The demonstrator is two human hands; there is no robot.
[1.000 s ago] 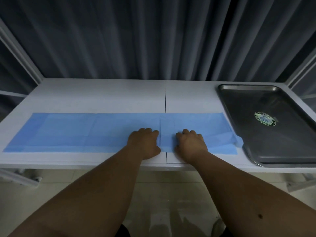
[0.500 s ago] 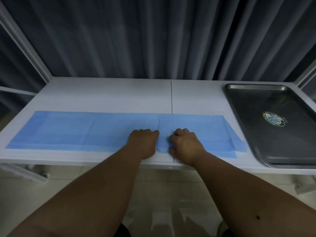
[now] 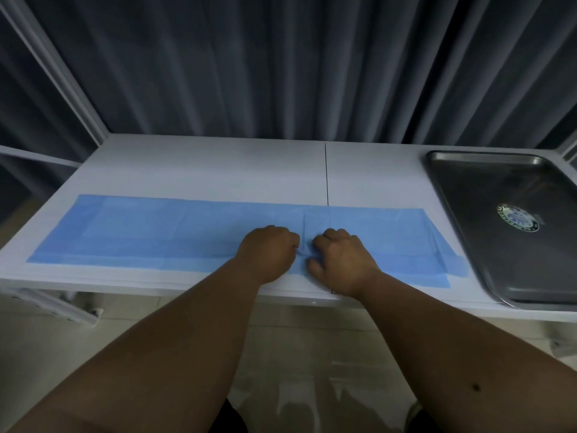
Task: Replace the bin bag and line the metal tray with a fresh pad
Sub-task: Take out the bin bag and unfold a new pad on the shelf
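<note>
A long blue pad lies spread flat along the front of the white table. My left hand and my right hand sit side by side on it near the middle, fingers curled, each pinching the pad on one side of a crease line. A small ridge of blue material stands up between the two hands. The pad's right end is folded over and touches the metal tray, which lies bare at the table's right end with a round sticker inside.
Dark pleated curtains hang right behind the table. White frame bars rise at the left, and another shows at the far right. A seam splits the tabletop. Tiled floor lies below the front edge.
Both hands have closed in on the crease and their fingers have curled tighter, bunching the pad between them. The view has shifted a little to the left.
</note>
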